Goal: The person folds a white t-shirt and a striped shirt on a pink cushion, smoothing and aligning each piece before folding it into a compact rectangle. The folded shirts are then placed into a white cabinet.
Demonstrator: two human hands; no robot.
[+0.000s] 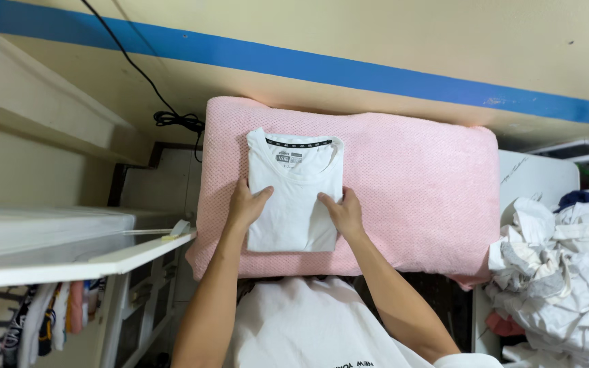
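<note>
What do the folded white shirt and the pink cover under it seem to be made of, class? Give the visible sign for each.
Folded white T-shirt: looks like soft matte knit fabric, probably cotton; it lies flat with limp edges under both hands.
Pink textured cover: seems to be a plush or waffle-knit textile; a fine dimpled pattern shows across its surface and its corners are rounded and soft.

Single view, head-mounted, looking steeply down from above the person's chest. It faces the wall beyond the far edge of the surface [431,184], which fills mid-frame at close range, within arm's reach. The shelf [69,255] lies past its left edge, the clothes pile [560,272] past its right edge.
</note>
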